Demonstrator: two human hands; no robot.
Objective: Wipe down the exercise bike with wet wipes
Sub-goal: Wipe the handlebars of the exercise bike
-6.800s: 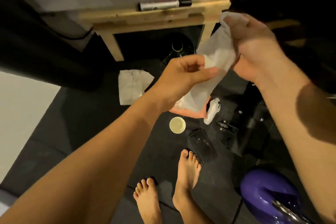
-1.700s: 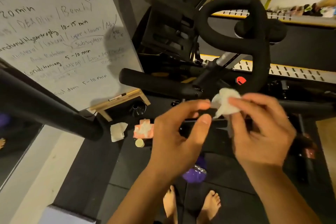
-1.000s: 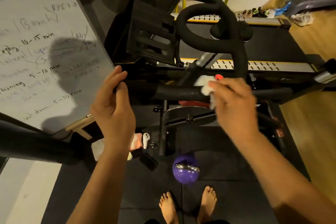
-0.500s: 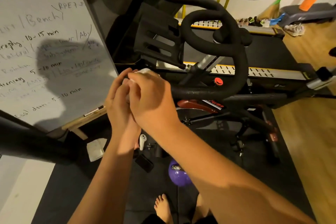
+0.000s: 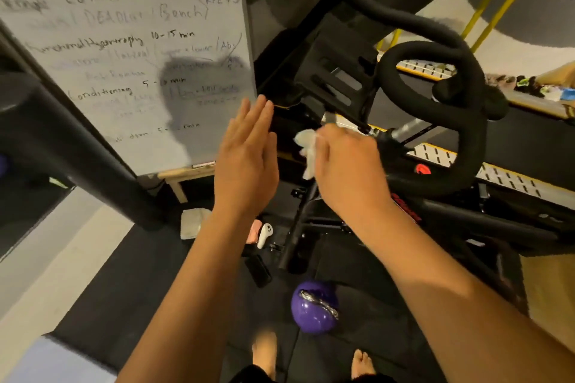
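Right hand (image 5: 348, 171) grips bunched wipe (image 5: 306, 146) at bike handlebar (image 5: 435, 121) to scrub it, left hand (image 5: 245, 165) flat, holding nothing

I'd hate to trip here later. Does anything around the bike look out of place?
Loose things litter the black mat beside the bike: a purple kettlebell, a flat black case, a small white gadget, a pink pack and a white sheet by the whiteboard's leg. Nothing looks spilled or broken.

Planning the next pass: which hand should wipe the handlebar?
Probably right. The right hand grips the wipe close to the handlebar; the left hand is open and holds nothing.
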